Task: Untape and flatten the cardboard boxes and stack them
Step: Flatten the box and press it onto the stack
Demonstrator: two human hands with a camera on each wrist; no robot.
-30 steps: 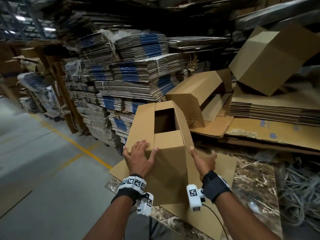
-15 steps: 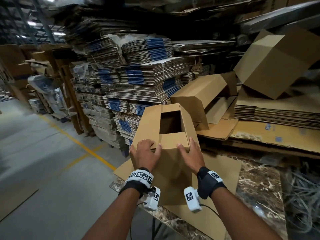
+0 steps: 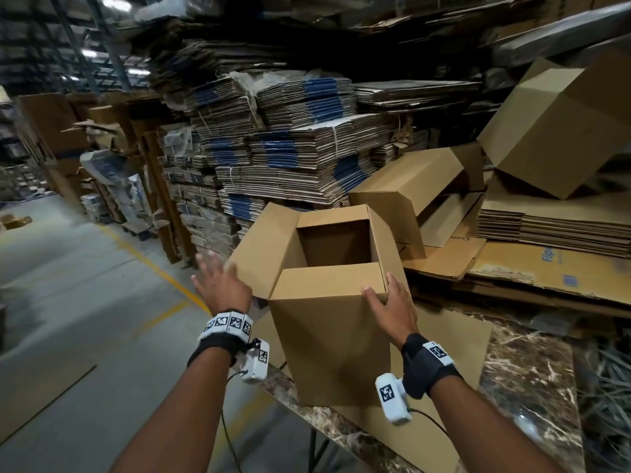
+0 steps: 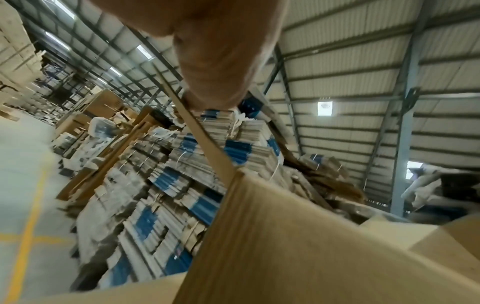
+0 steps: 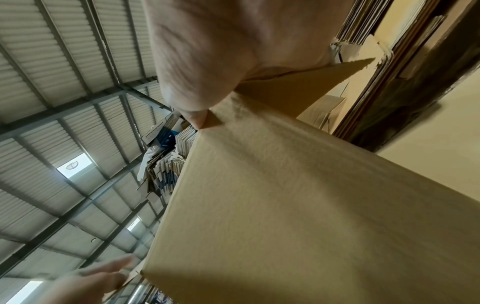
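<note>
Showing plain tan brown on the open box (image 3: 327,336). Behind the box, showing grey-beige edges banded with blue on the bundled cardboard stacks (image 3: 290,158). Under the box, showing brown marble veined white on the table (image 3: 526,367). Left of the box, showing grey with a yellow line (image 3: 150,261) on the floor (image 3: 85,302).

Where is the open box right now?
In the head view the open box stands upright on the marble table, between the left hand and right hand.
</note>
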